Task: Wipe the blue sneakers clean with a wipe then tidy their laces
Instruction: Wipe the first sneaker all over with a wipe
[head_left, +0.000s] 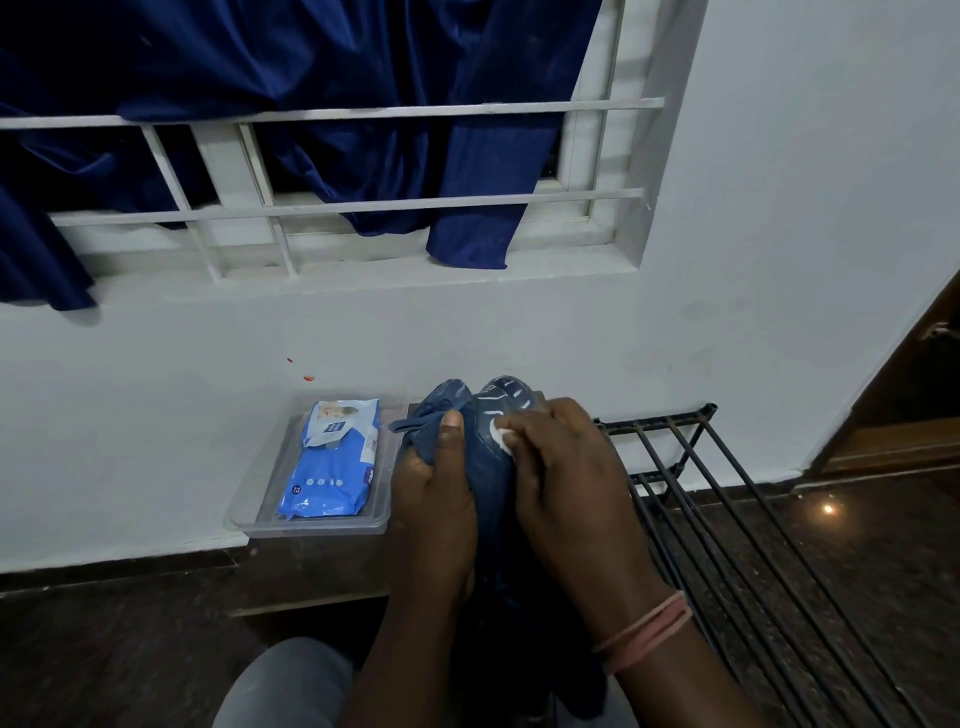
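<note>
Two blue sneakers are held together in front of me, toes pointing away. The left sneaker (448, 397) shows its mesh toe and a loose blue lace (408, 425). The right sneaker (506, 397) is turned so its white-marked sole side faces me. My left hand (436, 493) grips the left sneaker with the thumb on top. My right hand (563, 467) pinches a small white wipe (503, 440) against the right sneaker's side. The heels are hidden behind my hands and arms.
A clear plastic tray (244, 512) holds a blue pack of wipes (332, 460) on a low brown stand to the left. A black metal rack (727, 499) stretches to the right. A white wall and barred window with a blue curtain (311, 104) are ahead.
</note>
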